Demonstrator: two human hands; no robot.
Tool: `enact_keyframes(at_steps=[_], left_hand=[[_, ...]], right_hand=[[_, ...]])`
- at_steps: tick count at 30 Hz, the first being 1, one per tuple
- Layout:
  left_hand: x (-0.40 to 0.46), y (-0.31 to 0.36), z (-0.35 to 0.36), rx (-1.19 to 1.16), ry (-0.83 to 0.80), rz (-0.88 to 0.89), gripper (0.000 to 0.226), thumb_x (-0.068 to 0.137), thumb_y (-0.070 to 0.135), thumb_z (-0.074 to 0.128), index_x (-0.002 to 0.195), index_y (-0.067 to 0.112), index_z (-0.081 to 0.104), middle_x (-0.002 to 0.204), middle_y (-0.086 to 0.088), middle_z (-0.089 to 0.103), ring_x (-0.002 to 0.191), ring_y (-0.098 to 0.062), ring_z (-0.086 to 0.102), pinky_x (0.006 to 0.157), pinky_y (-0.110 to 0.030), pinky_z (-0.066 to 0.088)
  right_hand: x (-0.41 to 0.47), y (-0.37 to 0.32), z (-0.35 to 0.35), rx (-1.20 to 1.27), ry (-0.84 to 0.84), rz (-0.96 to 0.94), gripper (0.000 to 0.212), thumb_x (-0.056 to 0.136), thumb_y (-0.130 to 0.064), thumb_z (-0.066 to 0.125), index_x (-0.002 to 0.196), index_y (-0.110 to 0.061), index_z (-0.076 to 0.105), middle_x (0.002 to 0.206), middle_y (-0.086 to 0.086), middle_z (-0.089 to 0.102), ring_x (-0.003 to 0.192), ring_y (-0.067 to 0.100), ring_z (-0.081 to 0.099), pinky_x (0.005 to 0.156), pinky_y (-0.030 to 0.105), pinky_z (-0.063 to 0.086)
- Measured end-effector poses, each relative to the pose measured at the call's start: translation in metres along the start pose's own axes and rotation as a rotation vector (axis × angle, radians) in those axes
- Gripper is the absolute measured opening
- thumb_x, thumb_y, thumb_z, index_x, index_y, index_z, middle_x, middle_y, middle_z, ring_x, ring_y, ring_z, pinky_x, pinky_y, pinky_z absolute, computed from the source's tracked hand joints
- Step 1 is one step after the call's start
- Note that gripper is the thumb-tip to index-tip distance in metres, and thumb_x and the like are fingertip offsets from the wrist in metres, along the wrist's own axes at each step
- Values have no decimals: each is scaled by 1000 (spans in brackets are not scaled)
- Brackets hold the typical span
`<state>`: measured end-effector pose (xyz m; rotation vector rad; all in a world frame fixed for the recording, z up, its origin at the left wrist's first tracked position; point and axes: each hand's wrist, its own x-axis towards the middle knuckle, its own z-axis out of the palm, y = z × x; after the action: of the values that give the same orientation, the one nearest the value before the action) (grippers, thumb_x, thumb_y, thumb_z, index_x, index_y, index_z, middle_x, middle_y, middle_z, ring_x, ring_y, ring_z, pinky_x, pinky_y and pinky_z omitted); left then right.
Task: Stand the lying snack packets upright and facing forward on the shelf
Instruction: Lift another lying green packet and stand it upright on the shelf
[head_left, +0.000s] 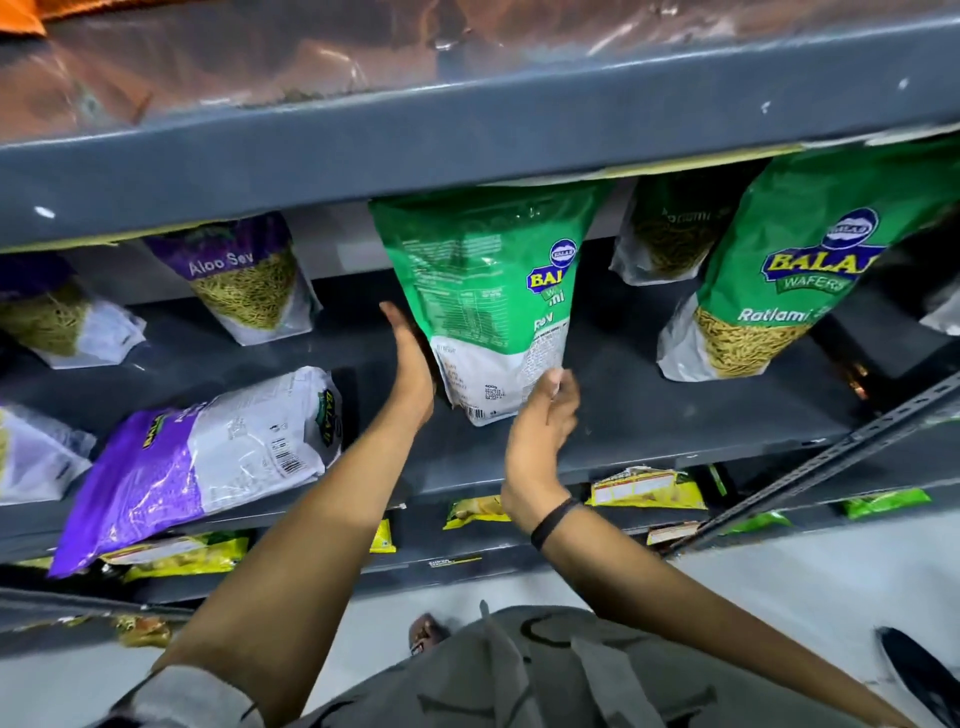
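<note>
Two hands flank the green Balaji packet (488, 291), upright at frame centre on the shelf (649, 410), back panel outward. Left hand (410, 369) flat against its left edge, fingers together; right hand (543, 415) pinches the lower right corner. Needs turning about its vertical long axis.

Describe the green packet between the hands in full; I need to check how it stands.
The green packet is a glossy plastic pouch, green above and white at the bottom, printed with a partly visible blue and yellow logo, fine text and a barcode near its base. It stands upright on the dark shelf, turned so a side seam and back panel show, not squarely facing forward. The left hand presses flat against its left side; the right hand pinches its lower right corner. Its top reaches the shelf above.
</note>
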<state>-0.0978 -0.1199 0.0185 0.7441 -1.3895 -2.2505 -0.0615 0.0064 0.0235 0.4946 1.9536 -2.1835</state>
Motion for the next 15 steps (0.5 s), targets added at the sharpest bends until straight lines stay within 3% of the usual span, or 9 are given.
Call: enact_keyframes(at_steps=[1, 4, 6, 9, 12, 15], left_hand=[[3, 0, 3, -7, -5, -21, 75, 88, 67, 6, 111, 24, 63, 116, -2, 68, 110, -20, 62, 99, -35, 46], [0, -6, 9, 6, -30, -68, 67, 97, 54, 14, 128, 10, 53, 129, -12, 59, 102, -19, 67, 79, -26, 56], [-8, -10, 9, -30, -28, -82, 67, 96, 56, 13, 127, 14, 55, 132, -9, 56, 104, -18, 64, 89, -28, 52], [-35, -17, 11, 7, 7, -77, 63, 93, 60, 8, 110, 32, 61, 126, 7, 56, 114, -11, 55, 103, -30, 38], [-70, -32, 13, 95, 54, -64, 54, 94, 58, 11, 117, 34, 54, 124, 10, 58, 114, -6, 54, 97, -28, 40], [-94, -46, 16, 159, 43, -19, 54, 96, 52, 15, 125, 27, 54, 123, 11, 60, 116, -6, 55, 96, -30, 41]], right_hand=[[-5, 2, 1, 12, -59, 30, 53, 99, -43, 30, 146, -19, 29, 153, 9, 28, 143, 21, 23, 116, 33, 17], [-4, 0, 5, 21, -140, 21, 54, 99, -44, 28, 148, -21, 25, 155, 6, 21, 144, 15, 18, 117, 31, 15], [7, -6, 5, 13, -144, 1, 53, 99, -43, 29, 147, -18, 28, 154, 9, 25, 143, 17, 21, 118, 31, 18], [32, -14, 0, 66, -184, -2, 48, 100, -38, 31, 139, -13, 40, 146, 13, 41, 135, 25, 39, 116, 40, 30], [56, -30, -4, 48, -260, 38, 43, 100, -35, 34, 128, -7, 50, 121, 5, 57, 110, 20, 56, 97, 30, 44], [74, -42, -8, 85, -389, 83, 35, 101, -23, 38, 118, 1, 56, 96, 10, 65, 83, 19, 65, 78, 29, 53]])
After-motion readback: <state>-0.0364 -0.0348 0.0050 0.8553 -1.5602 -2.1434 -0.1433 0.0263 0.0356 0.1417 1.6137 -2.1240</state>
